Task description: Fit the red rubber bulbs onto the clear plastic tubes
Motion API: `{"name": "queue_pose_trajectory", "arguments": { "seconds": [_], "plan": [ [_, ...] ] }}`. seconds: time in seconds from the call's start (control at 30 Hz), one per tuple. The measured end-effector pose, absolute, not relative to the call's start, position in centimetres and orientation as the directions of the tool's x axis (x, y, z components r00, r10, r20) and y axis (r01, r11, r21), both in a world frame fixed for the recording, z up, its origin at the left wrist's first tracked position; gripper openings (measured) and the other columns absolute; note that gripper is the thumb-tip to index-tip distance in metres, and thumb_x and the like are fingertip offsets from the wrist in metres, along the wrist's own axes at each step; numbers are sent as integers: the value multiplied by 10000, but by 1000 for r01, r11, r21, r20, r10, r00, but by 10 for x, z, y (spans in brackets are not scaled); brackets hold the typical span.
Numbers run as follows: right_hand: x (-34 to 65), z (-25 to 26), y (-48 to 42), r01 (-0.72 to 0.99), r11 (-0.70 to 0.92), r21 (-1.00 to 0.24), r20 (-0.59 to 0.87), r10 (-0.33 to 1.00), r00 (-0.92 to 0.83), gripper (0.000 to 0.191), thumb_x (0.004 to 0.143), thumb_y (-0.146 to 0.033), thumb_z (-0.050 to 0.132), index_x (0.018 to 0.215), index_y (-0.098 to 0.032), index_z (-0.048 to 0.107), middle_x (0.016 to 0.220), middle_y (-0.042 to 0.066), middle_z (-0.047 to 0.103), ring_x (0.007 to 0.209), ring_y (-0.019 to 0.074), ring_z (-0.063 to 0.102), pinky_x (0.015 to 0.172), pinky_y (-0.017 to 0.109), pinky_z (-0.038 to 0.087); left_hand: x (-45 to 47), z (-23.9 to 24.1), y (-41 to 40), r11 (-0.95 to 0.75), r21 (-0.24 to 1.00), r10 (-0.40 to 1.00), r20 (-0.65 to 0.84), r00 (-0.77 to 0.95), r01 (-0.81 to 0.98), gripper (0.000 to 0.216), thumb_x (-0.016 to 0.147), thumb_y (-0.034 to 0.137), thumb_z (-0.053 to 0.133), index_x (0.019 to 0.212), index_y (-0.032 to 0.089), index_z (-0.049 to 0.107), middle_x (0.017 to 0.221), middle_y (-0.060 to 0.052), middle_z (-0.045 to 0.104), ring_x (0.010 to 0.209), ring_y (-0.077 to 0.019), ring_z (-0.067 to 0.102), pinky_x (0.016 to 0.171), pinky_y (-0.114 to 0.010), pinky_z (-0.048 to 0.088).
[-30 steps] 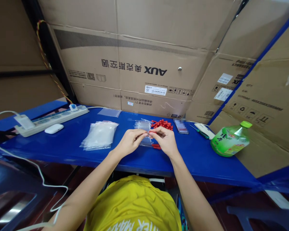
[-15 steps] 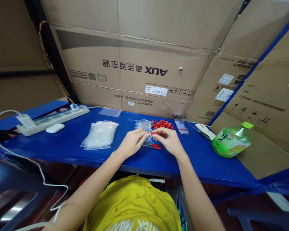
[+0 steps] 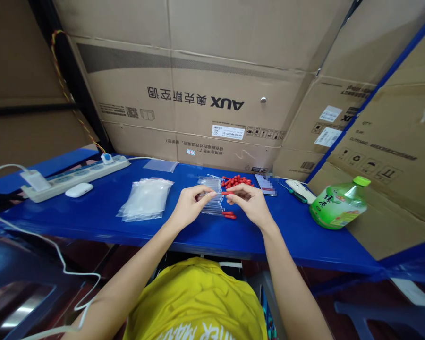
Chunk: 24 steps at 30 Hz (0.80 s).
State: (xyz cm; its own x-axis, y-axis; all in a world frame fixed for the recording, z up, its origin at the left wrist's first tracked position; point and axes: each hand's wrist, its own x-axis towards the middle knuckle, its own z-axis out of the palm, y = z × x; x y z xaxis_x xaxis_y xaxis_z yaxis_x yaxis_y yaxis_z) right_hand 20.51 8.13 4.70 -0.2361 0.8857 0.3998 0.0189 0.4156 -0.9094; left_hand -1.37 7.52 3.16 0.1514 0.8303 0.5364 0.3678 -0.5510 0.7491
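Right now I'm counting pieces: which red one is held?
The red piece pinched by the right hand; the other red pieces lie on the table.

Upside-down "AUX", "奥克斯空调" on cardboard (image 3: 205,71); "QTY" on right-hand carton (image 3: 403,127)

Yellow shirt (image 3: 194,297) bears white lettering (image 3: 202,329); forearms (image 3: 127,287) are bare

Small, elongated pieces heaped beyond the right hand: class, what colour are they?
The small, elongated pieces are bright red, seen best in the head view.
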Motion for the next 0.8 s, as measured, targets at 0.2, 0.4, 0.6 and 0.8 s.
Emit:
{"name": "queue_pose_trajectory", "arguments": {
  "seconds": [0.2,0.4,0.6,0.8],
  "plan": [
    [204,48,80,30,422,-906,403,882,-247,338,756,-486,854,865,-188,736,786,46,774,703,208,737,731,376,625,-13,36,73,-551,775,835,518,187,310,341,957,453,633,868,141,736,647,21,548,597,-109,401,583,-247,325],
    [206,48,79,15,424,-906,405,875,-264,321,744,-468,869,839,-185,752,745,44,768,670,205,733,708,366,623,-14,38,72,-561,778,827,514,227,282,342,951,458,644,842,142,717,693,4,610,611,-114,440,596,-247,345],
    [206,45,80,2,408,-913,392,877,-278,310,741,-461,875,837,-186,769,730,43,769,645,200,729,693,363,627,-14,37,72,-553,794,829,493,263,251,322,945,445,654,849,143,714,741,-16,657,669,-137,527,628,-252,383],
    [206,44,81,-6,403,-915,389,878,-280,313,726,-464,884,826,-187,776,738,47,775,638,202,731,677,360,629,-13,37,72,-549,802,830,491,263,236,320,941,443,658,843,144,711,735,-13,652,653,-132,515,622,-252,379]
  ]
}}
